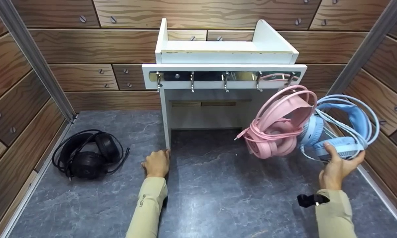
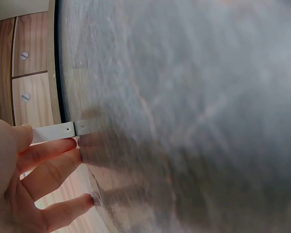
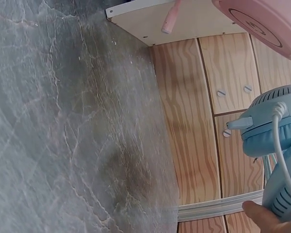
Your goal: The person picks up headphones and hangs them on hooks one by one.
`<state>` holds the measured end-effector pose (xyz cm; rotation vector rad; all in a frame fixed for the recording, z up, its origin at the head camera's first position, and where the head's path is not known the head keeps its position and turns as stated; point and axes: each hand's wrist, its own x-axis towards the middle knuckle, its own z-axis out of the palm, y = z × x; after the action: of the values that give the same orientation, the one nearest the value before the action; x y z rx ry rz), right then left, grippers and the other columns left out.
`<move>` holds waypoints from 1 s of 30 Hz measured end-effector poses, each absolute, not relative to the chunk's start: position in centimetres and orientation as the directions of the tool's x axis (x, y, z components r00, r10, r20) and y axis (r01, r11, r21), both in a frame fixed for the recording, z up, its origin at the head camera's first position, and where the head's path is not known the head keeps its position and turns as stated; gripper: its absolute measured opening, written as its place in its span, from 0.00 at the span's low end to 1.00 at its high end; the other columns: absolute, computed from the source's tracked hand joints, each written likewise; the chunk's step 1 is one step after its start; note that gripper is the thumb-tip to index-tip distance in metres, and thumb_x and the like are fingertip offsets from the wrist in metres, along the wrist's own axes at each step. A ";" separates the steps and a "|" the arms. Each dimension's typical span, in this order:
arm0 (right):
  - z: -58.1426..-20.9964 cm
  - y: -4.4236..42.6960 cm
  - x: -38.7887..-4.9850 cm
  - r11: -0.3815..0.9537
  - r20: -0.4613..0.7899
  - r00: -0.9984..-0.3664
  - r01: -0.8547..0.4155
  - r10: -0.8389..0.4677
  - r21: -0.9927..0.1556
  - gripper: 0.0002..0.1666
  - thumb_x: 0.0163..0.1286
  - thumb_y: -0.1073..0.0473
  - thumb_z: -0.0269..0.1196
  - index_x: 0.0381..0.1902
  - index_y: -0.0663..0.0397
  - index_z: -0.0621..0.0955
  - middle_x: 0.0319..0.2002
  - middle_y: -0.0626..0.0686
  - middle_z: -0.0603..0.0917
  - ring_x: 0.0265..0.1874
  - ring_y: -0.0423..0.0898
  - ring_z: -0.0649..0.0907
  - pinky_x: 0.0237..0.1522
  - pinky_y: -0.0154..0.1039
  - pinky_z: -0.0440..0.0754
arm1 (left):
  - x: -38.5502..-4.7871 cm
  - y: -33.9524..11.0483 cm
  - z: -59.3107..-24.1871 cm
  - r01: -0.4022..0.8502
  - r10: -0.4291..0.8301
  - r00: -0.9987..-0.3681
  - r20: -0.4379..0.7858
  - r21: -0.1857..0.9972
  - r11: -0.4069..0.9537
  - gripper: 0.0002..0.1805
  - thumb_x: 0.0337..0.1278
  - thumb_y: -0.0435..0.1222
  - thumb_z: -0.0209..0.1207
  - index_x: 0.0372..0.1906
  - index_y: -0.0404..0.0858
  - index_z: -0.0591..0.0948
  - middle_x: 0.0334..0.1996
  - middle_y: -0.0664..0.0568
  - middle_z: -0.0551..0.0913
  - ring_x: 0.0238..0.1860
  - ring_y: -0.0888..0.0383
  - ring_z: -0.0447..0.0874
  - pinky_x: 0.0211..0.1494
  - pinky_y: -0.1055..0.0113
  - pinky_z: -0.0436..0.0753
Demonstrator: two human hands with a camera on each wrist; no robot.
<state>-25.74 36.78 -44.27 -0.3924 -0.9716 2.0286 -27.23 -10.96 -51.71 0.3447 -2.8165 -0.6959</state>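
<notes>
Wood-pattern walls (image 1: 92, 46) stand around a gray, streaky floor (image 1: 231, 198). Blue headphones (image 1: 345, 144) are off to the right, with the right hand (image 1: 337, 165) gripping 1 ear cup (image 1: 324, 150) in its thumb and fingers. Just beside them, pink headphones (image 1: 274, 137) hang from the white rack (image 1: 218, 59) with 5 hooks (image 1: 225, 81). The left hand (image 1: 157, 163) pinches the rack's leg (image 1: 166, 122). Black headphones (image 1: 89, 162) lie far left.

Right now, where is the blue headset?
In the head view, the blue headset is at the right, held by one ear cup in the right hand, just right of the pink headset.
</notes>
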 end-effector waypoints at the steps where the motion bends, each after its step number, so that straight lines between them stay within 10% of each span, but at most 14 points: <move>1: -44.3 36.8 -25.7 -0.357 0.068 -0.605 -0.553 0.793 -0.753 0.64 0.54 0.84 0.68 0.80 0.45 0.52 0.71 0.50 0.62 0.66 0.46 0.69 0.57 0.31 0.76 | -27.2 -11.0 -51.7 -0.174 -0.278 -0.948 0.154 0.479 0.861 0.22 0.74 0.46 0.56 0.38 0.30 0.88 0.40 0.29 0.86 0.42 0.27 0.85 0.45 0.24 0.73; 30: -45.6 36.5 -24.4 -0.394 0.089 -0.582 -0.647 0.808 -0.653 0.61 0.50 0.89 0.66 0.76 0.49 0.58 0.70 0.54 0.63 0.64 0.49 0.70 0.52 0.32 0.81 | -27.3 -10.9 -51.8 -0.177 -0.290 -0.942 0.170 0.482 0.858 0.19 0.73 0.45 0.56 0.38 0.33 0.88 0.40 0.30 0.86 0.41 0.28 0.85 0.42 0.28 0.76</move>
<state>-24.39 36.46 -45.63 -0.3038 -0.8202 2.0507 -27.33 -10.94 -51.83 0.3566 -2.7968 -0.6919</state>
